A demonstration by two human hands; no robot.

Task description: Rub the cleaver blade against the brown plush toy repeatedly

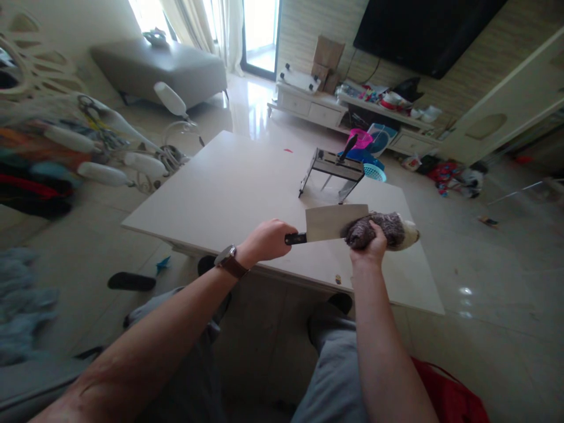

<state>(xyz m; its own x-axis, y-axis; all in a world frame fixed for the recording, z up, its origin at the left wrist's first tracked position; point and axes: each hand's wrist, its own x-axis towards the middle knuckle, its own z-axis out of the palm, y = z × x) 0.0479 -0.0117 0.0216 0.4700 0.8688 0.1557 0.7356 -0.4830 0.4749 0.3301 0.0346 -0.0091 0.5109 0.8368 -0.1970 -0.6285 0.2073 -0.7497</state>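
My left hand (272, 239) is wrapped round the black handle of a cleaver (328, 223), whose broad blade points right above the white table (211, 182). My right hand (373, 244) grips a brown and grey fuzzy cloth bundle (390, 226) with a pale end; it may be a rolled towel or sock, I cannot tell which. The bundle touches or overlaps the far end of the blade. Just beyond the cleaver stands a metal frame (337, 163) on legs with a black handle on top, perhaps a sharpener stand.
A small red scrap (288, 150) lies on the table, and a small brown item (338, 279) sits by its near edge. Behind it are a blue basket (374, 171) and a pink basin (360, 138). A white lamp fixture (145, 161) is at the left.
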